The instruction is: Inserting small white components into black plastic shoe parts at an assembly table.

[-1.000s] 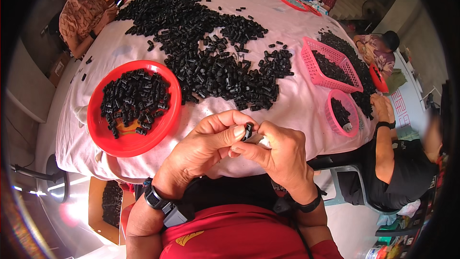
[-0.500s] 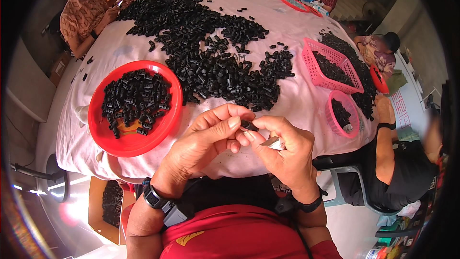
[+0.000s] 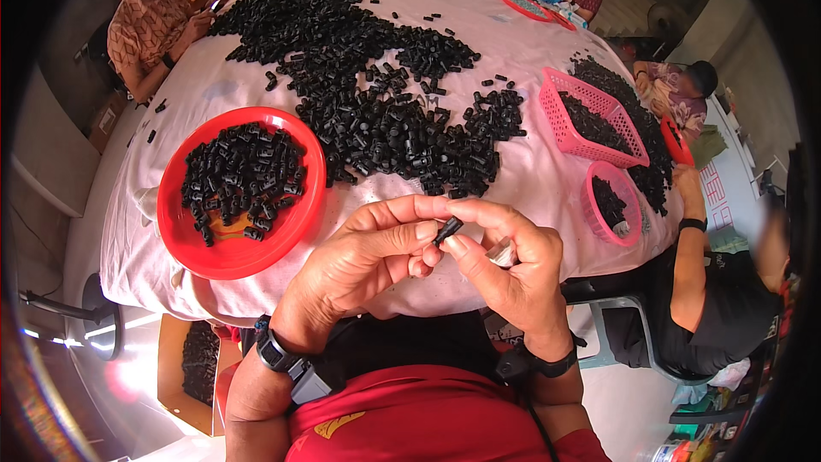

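Between my two hands, just in front of the table's near edge, a small black cylindrical plastic part (image 3: 449, 229) is held up at a tilt. My left hand (image 3: 363, 248) pinches its lower end between thumb and fingers. The thumb and forefinger of my right hand (image 3: 517, 265) meet the part from the other side. A pale, whitish piece (image 3: 503, 253), partly hidden, is tucked in the curl of my right fingers; its kind is unclear. Similar black parts form a big heap (image 3: 410, 141) just beyond my hands. More fill a red round basin (image 3: 312, 192) at left.
A pink mesh basket (image 3: 552, 115) and a pink round basket (image 3: 592, 205) holding black pieces stand at right on the cloth-covered table (image 3: 376, 295). A cardboard box (image 3: 174, 359) sits low at left. A person in black (image 3: 727, 308) sits close at right; others sit around the table.
The black part has turned between my fingers and now shows more, tilted upward to the right. My right fingers have shifted slightly around the pale piece. The person at right has moved a hand.
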The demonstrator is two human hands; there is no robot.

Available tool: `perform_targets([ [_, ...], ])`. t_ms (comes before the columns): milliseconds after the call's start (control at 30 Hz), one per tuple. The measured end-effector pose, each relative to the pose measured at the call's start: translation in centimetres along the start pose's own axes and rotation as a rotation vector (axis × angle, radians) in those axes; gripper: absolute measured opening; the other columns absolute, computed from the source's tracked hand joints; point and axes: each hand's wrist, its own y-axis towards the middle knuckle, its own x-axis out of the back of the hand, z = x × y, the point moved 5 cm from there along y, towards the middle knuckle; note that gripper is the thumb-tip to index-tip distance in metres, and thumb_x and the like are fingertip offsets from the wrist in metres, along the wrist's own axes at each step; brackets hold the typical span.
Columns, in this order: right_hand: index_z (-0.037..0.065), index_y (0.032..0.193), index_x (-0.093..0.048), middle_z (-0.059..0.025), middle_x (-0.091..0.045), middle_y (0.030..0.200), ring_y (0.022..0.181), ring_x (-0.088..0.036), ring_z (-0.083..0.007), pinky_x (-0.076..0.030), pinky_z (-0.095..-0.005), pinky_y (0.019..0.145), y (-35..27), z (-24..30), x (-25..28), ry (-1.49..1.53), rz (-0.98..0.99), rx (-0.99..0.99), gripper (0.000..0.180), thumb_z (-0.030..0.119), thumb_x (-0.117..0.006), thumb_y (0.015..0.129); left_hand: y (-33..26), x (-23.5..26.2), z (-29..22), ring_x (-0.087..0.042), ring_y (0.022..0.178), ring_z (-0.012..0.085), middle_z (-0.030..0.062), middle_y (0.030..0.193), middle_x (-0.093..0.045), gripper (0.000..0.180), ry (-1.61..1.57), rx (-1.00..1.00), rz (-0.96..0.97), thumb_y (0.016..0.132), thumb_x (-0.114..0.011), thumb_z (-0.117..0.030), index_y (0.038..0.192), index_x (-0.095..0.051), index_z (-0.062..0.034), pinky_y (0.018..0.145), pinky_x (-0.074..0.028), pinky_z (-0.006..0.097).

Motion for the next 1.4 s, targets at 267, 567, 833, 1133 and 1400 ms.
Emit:
perform_targets([
  [267, 0.004, 0.106, -0.064, -0.0004, -0.06, 0.068, 0.051, -0.038, -0.0034, -0.033, -0.0225, 0.045, 0.1, 0.7, 0.1, -0.151, -0.115, 0.056, 0.036, 0.023, -0.081, 0.081, -0.1, 0.0, -0.1, -0.061, 0.08, 0.01, 0.0045, 0.097, -0.065, 0.032, -0.022, 0.028, -0.018, 0.093, -0.064, -0.006, 0.124, -0.06, 0.001, 0.075, -0.052, 0.022],
  [567, 0.003, 0.087, -0.058, -0.0122, -0.062, 0.064, 0.056, -0.064, -0.0235, -0.049, -0.0335, 0.051, 0.3, -0.4, -0.2, -0.263, -0.016, -0.06, 0.051, 0.046, -0.082, 0.075, 0.0, -0.2, 0.0, -0.062, 0.083, 0.0101, 0.0048, 0.099, -0.066, 0.029, -0.006, -0.011, -0.002, 0.093, -0.063, -0.004, 0.122, -0.061, 0.0005, 0.075, -0.053, 0.023],
  [833, 0.004, 0.082, -0.057, -0.0097, -0.064, 0.064, 0.055, -0.063, -0.0213, -0.048, -0.0323, 0.05, 0.3, -0.1, -0.3, -0.359, 0.006, -0.055, 0.054, 0.054, -0.078, 0.076, 0.0, -0.2, 0.1, -0.065, 0.091, 0.0125, 0.0065, 0.103, -0.067, 0.029, 0.006, -0.01, 0.01, 0.094, -0.062, -0.003, 0.123, -0.061, 0.0011, 0.082, -0.054, 0.025],
  [1133, 0.006, 0.076, -0.053, -0.0106, -0.06, 0.058, 0.052, -0.062, -0.0279, -0.047, -0.0375, 0.047, 0.3, 0.3, -0.3, -0.467, -0.026, -0.012, 0.056, 0.058, -0.076, 0.075, 0.1, 0.1, 0.1, -0.064, 0.085, 0.011, 0.0058, 0.101, -0.067, 0.029, 0.04, -0.015, -0.024, 0.094, -0.063, -0.005, 0.122, -0.062, 0.0009, 0.079, -0.054, 0.025],
  [1400, 0.006, 0.076, -0.055, -0.0104, -0.059, 0.058, 0.051, -0.062, -0.0272, -0.047, -0.0373, 0.046, 0.4, 0.5, -0.3, -0.482, -0.035, 0.014, 0.056, 0.058, -0.075, 0.076, 0.1, 0.1, 0.2, -0.065, 0.09, 0.0126, 0.0072, 0.106, -0.068, 0.028, 0.0, -0.019, -0.005, 0.093, -0.064, -0.004, 0.12, -0.063, 0.0013, 0.081, -0.055, 0.026],
])
